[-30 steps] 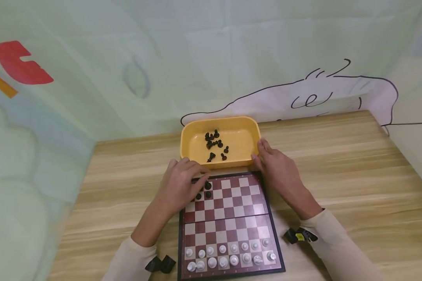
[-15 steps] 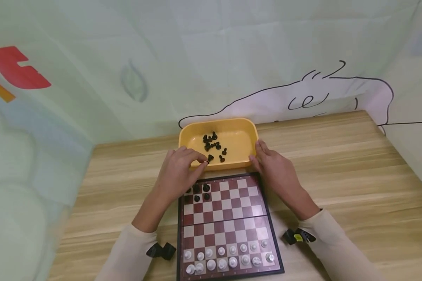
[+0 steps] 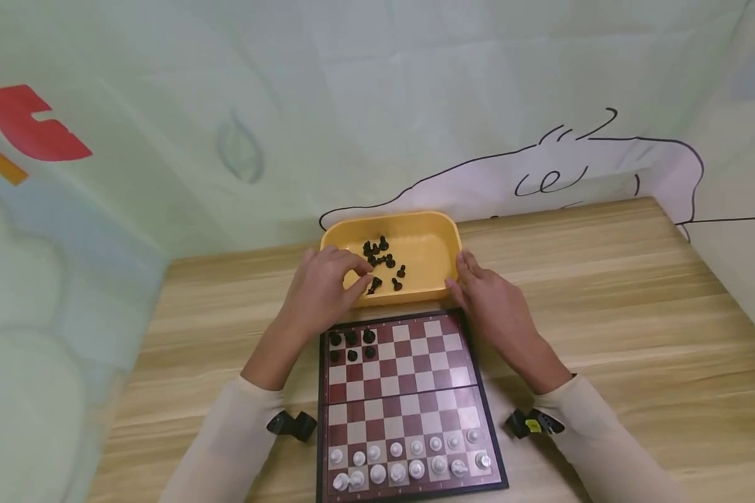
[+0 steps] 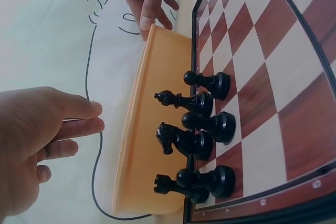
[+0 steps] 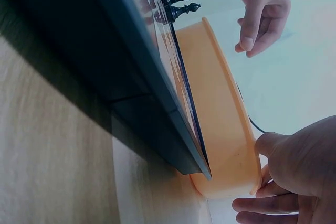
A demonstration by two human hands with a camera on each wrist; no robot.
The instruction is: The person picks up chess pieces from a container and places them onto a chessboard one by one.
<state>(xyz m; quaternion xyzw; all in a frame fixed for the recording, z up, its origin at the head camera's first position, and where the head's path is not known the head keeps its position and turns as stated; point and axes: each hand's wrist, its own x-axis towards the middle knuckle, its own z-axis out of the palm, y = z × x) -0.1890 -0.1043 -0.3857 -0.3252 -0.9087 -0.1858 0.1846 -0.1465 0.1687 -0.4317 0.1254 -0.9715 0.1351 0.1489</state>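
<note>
My left hand hovers over the left part of the yellow tray, above its rim, thumb and forefinger apart with nothing between them. Just by those fingertips lies a black chess piece on the tray floor. My right hand grips the tray's right front corner, thumb on the rim and fingers outside the wall. In front of the tray is the chessboard. At its far left corner stand a black rook, a knight and a bishop, with black pawns before them.
More black pieces lie scattered in the tray. Two rows of white pieces stand along the board's near edge. A wooden table bears everything, and a printed cloth hangs right behind the tray.
My left hand has moved from the board's far left corner forward over the tray, uncovering the black pieces standing there. My right hand has stayed at the tray's corner.
</note>
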